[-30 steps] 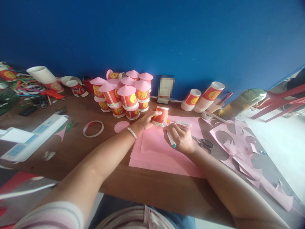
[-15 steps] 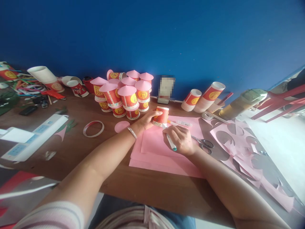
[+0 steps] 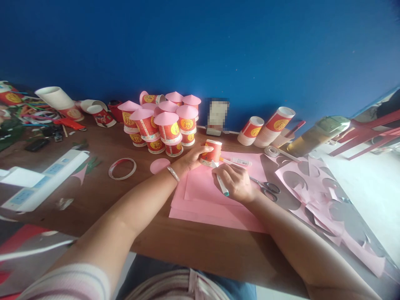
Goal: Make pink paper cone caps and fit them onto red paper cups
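My left hand is closed around a red paper cup with a yellow print, its thumb lying across the side. In my right hand is a white marker with a teal end, its other end close to the lower side of the cup. Whether the tip touches the cup I cannot tell. Beneath both hands lie pink paper sheets. Beyond my right hand are a capped marker on the paper and a pair of scissors to the right, partly hidden by the hand.
Stacked red cups with pink cone tops stand back left, near a tape roll and a power strip. Against the blue wall are a phone and leaning cup stacks. Cut pink paper scraps cover the right side.
My right hand and the marker have shifted very slightly, with the marker's teal end a little higher and further left. The left hand and cup stay in place.
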`<state>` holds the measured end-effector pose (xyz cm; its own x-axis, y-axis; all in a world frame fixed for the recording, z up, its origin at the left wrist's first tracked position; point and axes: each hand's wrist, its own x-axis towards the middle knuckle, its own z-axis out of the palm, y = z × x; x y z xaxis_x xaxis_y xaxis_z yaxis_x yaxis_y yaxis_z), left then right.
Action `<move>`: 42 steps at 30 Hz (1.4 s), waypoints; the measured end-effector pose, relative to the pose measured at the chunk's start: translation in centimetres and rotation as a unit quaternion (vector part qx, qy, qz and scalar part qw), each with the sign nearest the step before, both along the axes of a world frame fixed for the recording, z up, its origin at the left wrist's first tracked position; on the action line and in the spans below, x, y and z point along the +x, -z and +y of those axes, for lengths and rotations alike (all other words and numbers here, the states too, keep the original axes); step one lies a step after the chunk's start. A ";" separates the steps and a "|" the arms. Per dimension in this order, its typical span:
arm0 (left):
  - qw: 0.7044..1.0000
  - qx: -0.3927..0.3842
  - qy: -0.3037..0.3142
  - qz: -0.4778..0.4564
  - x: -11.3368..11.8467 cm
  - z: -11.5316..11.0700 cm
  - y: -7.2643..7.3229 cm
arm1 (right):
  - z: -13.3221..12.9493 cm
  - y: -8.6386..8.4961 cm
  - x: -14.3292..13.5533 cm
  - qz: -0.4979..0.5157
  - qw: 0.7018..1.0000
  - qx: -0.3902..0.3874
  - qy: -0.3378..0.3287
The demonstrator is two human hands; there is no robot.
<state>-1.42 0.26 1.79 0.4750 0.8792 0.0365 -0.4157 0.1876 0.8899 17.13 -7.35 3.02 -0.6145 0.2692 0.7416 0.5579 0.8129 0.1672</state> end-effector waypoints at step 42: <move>1.000 -0.015 0.002 0.002 -0.1 -0.2 0.0 | 0.2 -0.1 0.2 0.018 0.999 0.006 0.026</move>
<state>-1.57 0.10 1.81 0.4780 0.8783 0.0083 -0.4116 0.2156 0.8855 17.33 -7.17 3.12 -0.5732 0.2913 0.7658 0.6049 0.7809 0.1557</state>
